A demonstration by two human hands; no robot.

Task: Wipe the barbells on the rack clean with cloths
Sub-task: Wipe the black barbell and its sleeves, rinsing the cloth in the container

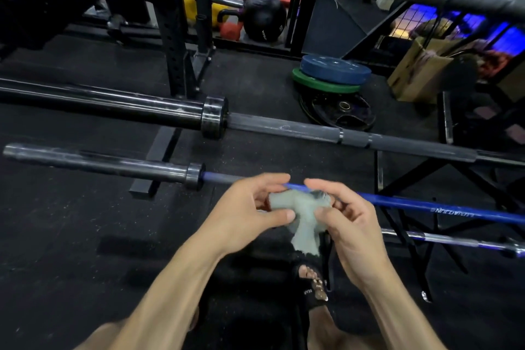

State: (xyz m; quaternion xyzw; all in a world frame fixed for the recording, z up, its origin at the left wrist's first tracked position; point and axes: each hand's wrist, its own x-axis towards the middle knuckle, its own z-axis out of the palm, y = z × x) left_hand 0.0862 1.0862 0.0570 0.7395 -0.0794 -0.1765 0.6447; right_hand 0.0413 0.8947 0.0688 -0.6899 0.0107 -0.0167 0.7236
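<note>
Both hands hold one small, pale grey-green cloth [302,214] just in front of the blue-shafted barbell [403,203]: the left hand [250,214] pinches its left edge between thumb and curled fingers, the right hand [345,214] grips the right side, and a limp tail hangs down between them. The cloth looks light, soft and easily bunched, so it should fold round the shaft and be squeezed there. The barbell lies level on the black steel rack [397,167], stiff and likely heavy; its steel sleeve [99,163] points left. Two darker barbells [284,128] rest behind.
</note>
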